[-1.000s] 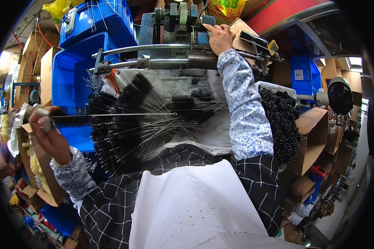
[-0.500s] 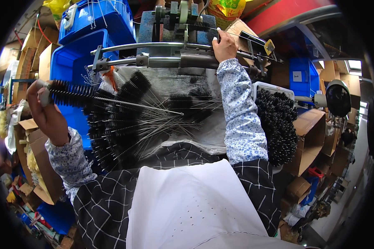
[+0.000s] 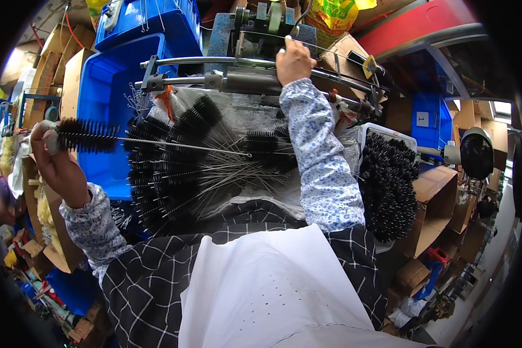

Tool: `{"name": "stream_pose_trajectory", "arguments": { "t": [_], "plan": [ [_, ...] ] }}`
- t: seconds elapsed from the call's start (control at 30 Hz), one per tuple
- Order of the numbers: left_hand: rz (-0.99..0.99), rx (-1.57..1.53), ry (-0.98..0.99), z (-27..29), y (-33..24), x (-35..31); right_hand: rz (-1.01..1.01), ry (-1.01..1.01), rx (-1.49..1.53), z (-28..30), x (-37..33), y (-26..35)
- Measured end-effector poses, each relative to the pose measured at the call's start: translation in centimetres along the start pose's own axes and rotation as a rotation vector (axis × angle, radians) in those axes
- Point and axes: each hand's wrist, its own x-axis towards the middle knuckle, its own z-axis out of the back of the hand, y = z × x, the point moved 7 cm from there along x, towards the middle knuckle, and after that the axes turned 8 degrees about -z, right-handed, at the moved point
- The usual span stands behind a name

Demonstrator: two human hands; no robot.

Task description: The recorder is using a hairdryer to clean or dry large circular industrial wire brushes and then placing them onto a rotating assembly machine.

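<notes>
I have the left hand (image 3: 62, 168) on the left side, its thumb and fingers closed around the bristled end of a black brush (image 3: 88, 136). The brush lies roughly level, its twisted wire stem pointing right across a fanned pile of brushes (image 3: 168, 171) in the middle, ending in a small loop. My right hand (image 3: 296, 62) is at the far side, over the metal rails (image 3: 200, 60) in front of a blue machine (image 3: 218, 42). Its fingers are bent beside a thin rod; I cannot tell whether they pinch it. I see a blue crate (image 3: 90, 95) beyond the left hand, and on the right a white tray (image 3: 391, 132) heaped with black bristles (image 3: 388, 185) beside a cardboard box (image 3: 434, 203).
</notes>
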Motion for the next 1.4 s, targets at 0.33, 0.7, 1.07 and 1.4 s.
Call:
{"name": "stream_pose_trajectory", "arguments": {
  "t": [0.33,0.7,1.07,1.4],
  "plan": [
    [0.022,0.008,0.08,-2.6,0.6,-0.7,0.0,-0.001,-0.01,0.8,0.7,-3.9],
    [0.225,-0.4,0.503,-14.3,1.4,-2.4,0.004,0.212,-0.505,1.8,6.3,-12.8],
    [0.53,-0.595,0.73,-20.8,1.3,-8.1,0.34,1.047,0.577,10.5,-8.1,0.3],
    [0.289,0.293,1.274,-13.2,5.8,-10.9,0.168,0.017,-0.058,3.2,0.1,-3.9]
  ]
}}
